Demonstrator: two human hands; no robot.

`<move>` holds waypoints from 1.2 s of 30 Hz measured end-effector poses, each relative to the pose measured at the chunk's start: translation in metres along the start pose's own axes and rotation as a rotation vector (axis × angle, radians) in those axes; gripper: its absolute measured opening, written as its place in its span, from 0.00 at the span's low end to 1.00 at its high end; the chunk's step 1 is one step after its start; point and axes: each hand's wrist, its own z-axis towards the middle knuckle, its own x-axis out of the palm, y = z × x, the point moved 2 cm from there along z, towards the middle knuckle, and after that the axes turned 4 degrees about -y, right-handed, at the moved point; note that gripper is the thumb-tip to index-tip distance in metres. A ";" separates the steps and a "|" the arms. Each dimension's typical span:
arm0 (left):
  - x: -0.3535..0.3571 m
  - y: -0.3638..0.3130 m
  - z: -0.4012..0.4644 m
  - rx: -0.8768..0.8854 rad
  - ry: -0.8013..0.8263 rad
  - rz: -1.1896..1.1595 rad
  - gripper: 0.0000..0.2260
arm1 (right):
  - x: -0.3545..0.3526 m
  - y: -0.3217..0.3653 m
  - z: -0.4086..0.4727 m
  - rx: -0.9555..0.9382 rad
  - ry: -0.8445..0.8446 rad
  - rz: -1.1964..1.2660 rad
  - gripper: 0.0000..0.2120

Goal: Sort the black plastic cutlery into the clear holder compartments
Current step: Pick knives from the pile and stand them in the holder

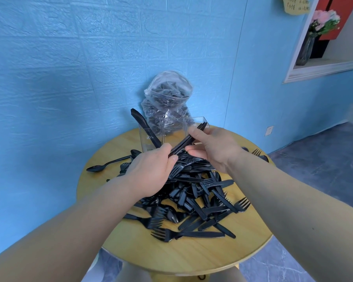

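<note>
Two bare forearms reach in from the bottom corners over a round wooden table (192,259), meeting above a heap of black cutlery (194,192). The left hand (151,171) is held knuckles up, its fingers and thumb curled around the handle ends of a small bunch of forks (189,140). The right hand (212,147) closes finger and thumb on the same bunch nearer the tines, which point up and away toward the holder (172,135). The bunch slants upward from left to right, clear of the heap.

The clear holder stands at the table's far edge, just behind the hands, divided into upright compartments. Knives (144,127) lean in its left compartment, their tips rising above the rim; what the other compartments contain cannot be told. Directly behind it a clear plastic bag (168,98) stuffed with more black cutlery rests against the wall (90,58).

The heap of forks, knives and spoons covers the table's middle. A lone spoon (104,165) lies apart at the left edge, a fork (256,152) at the right edge.

The wall is blue, with a brick-like texture. At upper right a white-framed niche (322,69) holds a dark vase (307,49) of pink flowers. Grey floor (324,159) shows at right.
</note>
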 end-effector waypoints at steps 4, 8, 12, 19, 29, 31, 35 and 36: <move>0.000 0.001 0.000 0.052 -0.001 0.052 0.13 | 0.002 -0.002 0.003 -0.039 -0.027 0.005 0.03; -0.003 0.011 0.004 -0.015 -0.045 0.091 0.13 | 0.001 -0.002 0.005 -0.088 -0.115 0.008 0.02; -0.008 0.010 0.002 -0.061 -0.069 0.074 0.14 | 0.000 0.002 0.006 -0.109 -0.164 0.002 0.03; -0.011 0.012 0.006 -0.016 -0.104 0.093 0.18 | 0.013 0.002 0.008 -0.046 -0.128 0.104 0.05; -0.017 0.029 0.018 0.041 -0.297 -0.016 0.20 | 0.033 0.000 0.029 -0.117 -0.243 0.333 0.09; -0.020 0.034 0.023 0.022 -0.273 -0.030 0.21 | 0.040 0.001 0.036 -0.128 -0.224 0.388 0.09; -0.026 0.052 0.038 0.027 -0.191 -0.080 0.21 | 0.051 0.008 0.054 -0.203 -0.191 0.275 0.06; -0.026 0.059 0.043 0.023 -0.194 -0.099 0.21 | 0.053 0.012 0.060 -0.262 -0.219 0.177 0.06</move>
